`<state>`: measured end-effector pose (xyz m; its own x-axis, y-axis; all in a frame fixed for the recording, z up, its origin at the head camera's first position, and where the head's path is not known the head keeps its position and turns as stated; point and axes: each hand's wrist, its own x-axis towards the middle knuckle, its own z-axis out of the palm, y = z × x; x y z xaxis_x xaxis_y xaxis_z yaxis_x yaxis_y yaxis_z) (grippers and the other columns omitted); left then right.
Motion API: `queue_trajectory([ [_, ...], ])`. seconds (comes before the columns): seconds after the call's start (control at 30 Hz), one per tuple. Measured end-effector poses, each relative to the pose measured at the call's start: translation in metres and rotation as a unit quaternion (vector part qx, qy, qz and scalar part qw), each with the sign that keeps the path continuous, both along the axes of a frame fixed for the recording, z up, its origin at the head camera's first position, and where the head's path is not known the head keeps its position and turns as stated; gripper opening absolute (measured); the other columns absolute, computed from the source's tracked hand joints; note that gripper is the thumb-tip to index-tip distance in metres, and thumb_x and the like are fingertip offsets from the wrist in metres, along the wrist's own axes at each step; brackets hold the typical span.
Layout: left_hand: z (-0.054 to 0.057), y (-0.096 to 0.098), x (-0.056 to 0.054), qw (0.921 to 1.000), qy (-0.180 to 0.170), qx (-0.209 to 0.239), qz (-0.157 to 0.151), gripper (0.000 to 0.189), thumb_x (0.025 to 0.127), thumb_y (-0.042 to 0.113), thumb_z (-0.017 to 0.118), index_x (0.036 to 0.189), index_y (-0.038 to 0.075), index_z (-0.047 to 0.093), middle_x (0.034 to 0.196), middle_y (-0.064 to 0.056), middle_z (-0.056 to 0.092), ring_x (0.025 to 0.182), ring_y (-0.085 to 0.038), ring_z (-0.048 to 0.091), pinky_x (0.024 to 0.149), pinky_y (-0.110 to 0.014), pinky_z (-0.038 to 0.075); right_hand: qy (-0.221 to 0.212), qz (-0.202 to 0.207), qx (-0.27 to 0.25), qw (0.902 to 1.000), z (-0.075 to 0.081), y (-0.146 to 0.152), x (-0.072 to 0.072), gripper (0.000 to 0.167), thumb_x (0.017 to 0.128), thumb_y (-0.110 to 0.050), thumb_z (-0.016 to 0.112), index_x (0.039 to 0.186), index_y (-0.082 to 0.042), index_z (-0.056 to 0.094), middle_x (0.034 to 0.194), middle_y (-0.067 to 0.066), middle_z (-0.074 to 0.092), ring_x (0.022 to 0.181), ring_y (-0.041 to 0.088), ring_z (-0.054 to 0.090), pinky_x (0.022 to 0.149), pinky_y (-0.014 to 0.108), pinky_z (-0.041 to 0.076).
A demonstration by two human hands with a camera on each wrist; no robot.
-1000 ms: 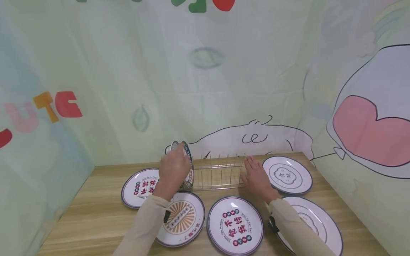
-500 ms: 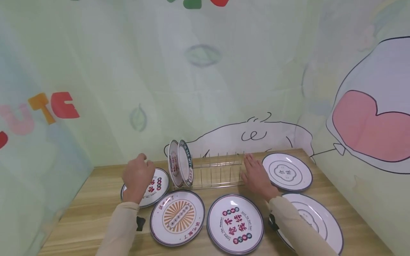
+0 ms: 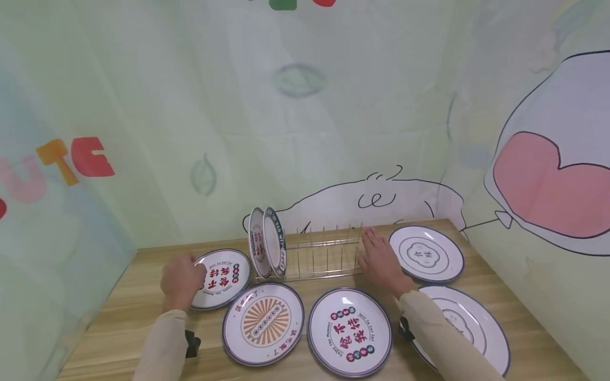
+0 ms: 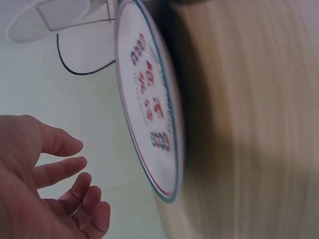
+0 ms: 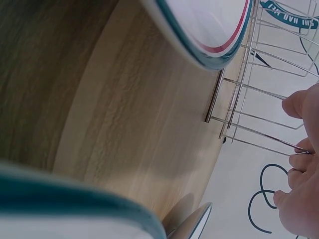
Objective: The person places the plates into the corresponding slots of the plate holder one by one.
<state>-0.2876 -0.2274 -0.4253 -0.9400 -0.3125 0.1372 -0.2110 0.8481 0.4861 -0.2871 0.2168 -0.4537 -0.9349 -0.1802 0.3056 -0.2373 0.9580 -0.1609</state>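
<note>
Plates: two upright in rack [image 3: 324, 254], five flat (table); left hand [image 3: 180, 279] fingers relaxed, right hand [image 3: 378, 259] flat against rack.

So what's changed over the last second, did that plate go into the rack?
Yes. The left hand let go of the second plate, which now stands in the rack beside the first plate, and moved left and down to the flat plate with red characters, fingers relaxed. The right hand stayed on the rack's right end; the other flat plates did not move.
</note>
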Motion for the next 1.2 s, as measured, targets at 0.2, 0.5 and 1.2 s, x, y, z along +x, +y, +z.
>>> queue_trajectory([
  [0.2,-0.011,-0.009,0.001,0.9994,-0.024,-0.017,0.017,0.022,0.086,0.009,0.062,0.097,-0.010,0.064,0.089,-0.025,0.060,0.085,-0.041,0.053,0.062,-0.045,0.043,-0.006,-0.007,0.001,1.0000,0.000,-0.001,-0.001,0.062,0.099,-0.024,0.057,0.148,0.008,0.038,0.159,0.023,0.034,0.150,0.039,0.029,0.122,0.054,0.024],
  [0.5,-0.022,-0.017,0.000,0.9955,-0.093,-0.010,0.013,0.052,0.090,0.015,0.062,0.129,-0.015,0.046,0.114,-0.039,0.041,0.112,-0.055,0.040,0.086,-0.063,0.046,-0.004,-0.001,-0.008,1.0000,-0.004,0.000,-0.001,0.062,0.099,-0.024,0.057,0.148,0.008,0.038,0.159,0.024,0.034,0.150,0.040,0.028,0.122,0.055,0.025],
  [1.2,-0.043,-0.023,-0.003,0.9894,-0.142,0.021,0.020,0.079,0.088,0.035,0.070,0.135,-0.019,0.036,0.117,-0.042,0.038,0.110,-0.055,0.041,0.087,-0.061,0.047,0.017,0.007,-0.010,0.9998,-0.004,0.001,0.000,0.062,0.098,-0.024,0.059,0.147,0.009,0.039,0.157,0.024,0.037,0.148,0.040,0.032,0.121,0.055,0.028],
])
